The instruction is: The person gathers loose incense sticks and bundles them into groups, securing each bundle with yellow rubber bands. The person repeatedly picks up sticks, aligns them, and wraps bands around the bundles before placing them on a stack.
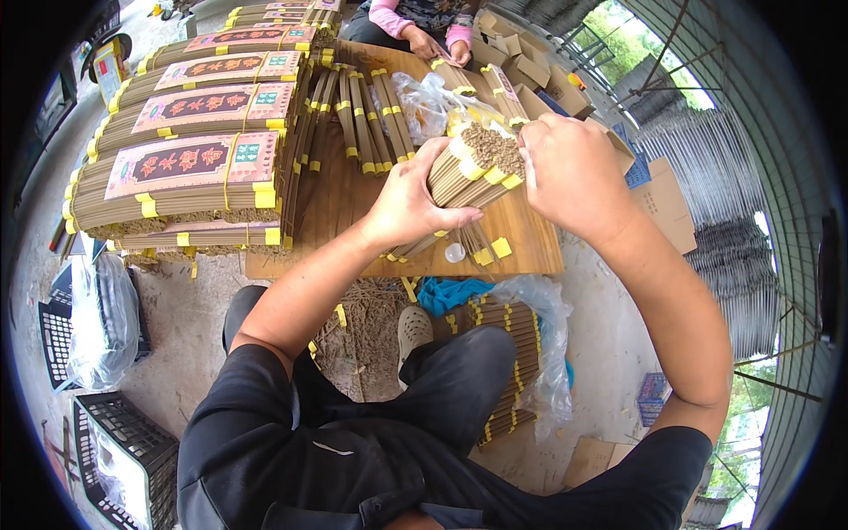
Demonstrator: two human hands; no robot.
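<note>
A thick bundle of brown incense sticks (468,177) with yellow paper bands is tilted above the wooden table (331,216), its cut ends facing up. My left hand (411,199) is wrapped round its left side, with the thumb across the front. At the bundle's upper right edge, my right hand (570,172) is closed, with the fingertips against the sticks. Whatever is in that pinch is hidden. Below the bundle lie a few loose sticks (477,245) with yellow paper, beside a small clear cap (455,253). Slim banded incense bundles (362,119) are spread farther back.
High stacks of labelled incense packs (190,172) cover the table's left side. Across the table, another person's hands (437,44) work over a pack. Plastic wrap (428,97) lies mid-table, and cardboard boxes (530,66) stand behind. Black crates (124,459) sit at floor level on the left.
</note>
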